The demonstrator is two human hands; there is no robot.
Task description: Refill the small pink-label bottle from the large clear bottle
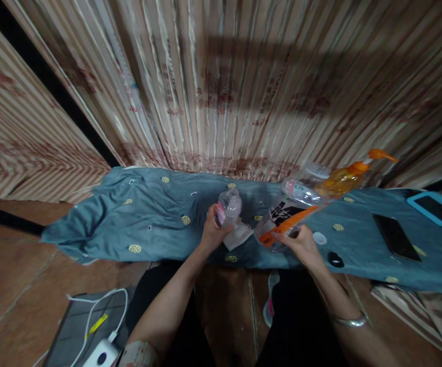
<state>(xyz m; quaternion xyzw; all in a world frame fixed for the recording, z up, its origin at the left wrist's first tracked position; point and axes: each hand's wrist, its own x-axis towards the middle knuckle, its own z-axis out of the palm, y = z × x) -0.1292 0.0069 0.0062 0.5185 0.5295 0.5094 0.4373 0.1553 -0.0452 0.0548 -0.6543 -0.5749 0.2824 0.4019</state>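
My left hand (212, 230) is closed around a small clear plastic bottle (231, 204) with a pink-and-white label. Just below it, a crumpled whitish tissue or cloth (238, 236) lies on the blue-green cloth (167, 229); whether my fingers touch it is unclear. My right hand (301, 243) grips the lower part of a large clear plastic container (282, 219) with a black and orange label, tilted to the right. Behind that stand another clear container with a whitish lid (318, 172) and a pump bottle of amber liquid (345, 181) with an orange pump.
To the right of my right hand lie a round white cap (319, 238), a black ring-shaped item (335, 260), a dark phone (395, 237) and a blue-framed tablet-like object (438, 209). A striped curtain (221, 92) hangs behind. A white cable (91, 316) and a white device (102, 354) are lower left.
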